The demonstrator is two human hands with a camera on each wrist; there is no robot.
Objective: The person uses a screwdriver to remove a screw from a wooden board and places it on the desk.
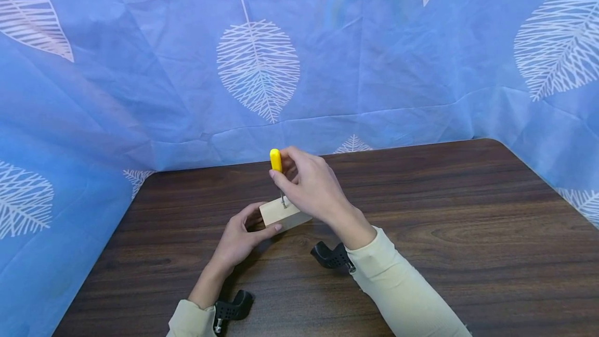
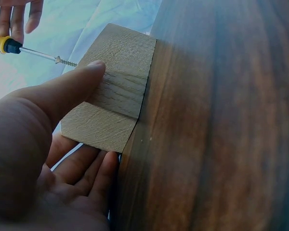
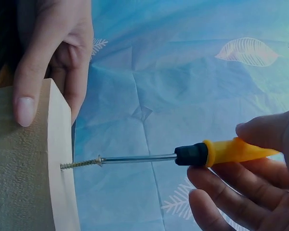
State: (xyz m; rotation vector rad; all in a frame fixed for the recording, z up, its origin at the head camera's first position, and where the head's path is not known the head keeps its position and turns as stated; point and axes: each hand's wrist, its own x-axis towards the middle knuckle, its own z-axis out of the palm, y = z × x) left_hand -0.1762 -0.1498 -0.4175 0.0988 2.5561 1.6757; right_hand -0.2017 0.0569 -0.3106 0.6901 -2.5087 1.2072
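Note:
A pale wooden block (image 1: 285, 218) rests on the dark table, and my left hand (image 1: 238, 238) grips its left end, thumb (image 2: 82, 86) on the near side and fingers behind. My right hand (image 1: 315, 183) holds a screwdriver (image 3: 236, 151) by its yellow handle, between thumb and fingers. The screwdriver stands nearly upright over the block, its metal shaft running down to the head of a screw (image 3: 82, 163). That screw's tip is in the block's top face, with most of its thread showing above the wood.
The dark wood-grain table (image 1: 444, 212) spreads around the block. Blue cloth (image 1: 365, 66) with white leaf prints hangs behind and beside it. A black bracket sits at each wrist, one by the left sleeve (image 1: 234, 306) and one by the right sleeve (image 1: 402, 285).

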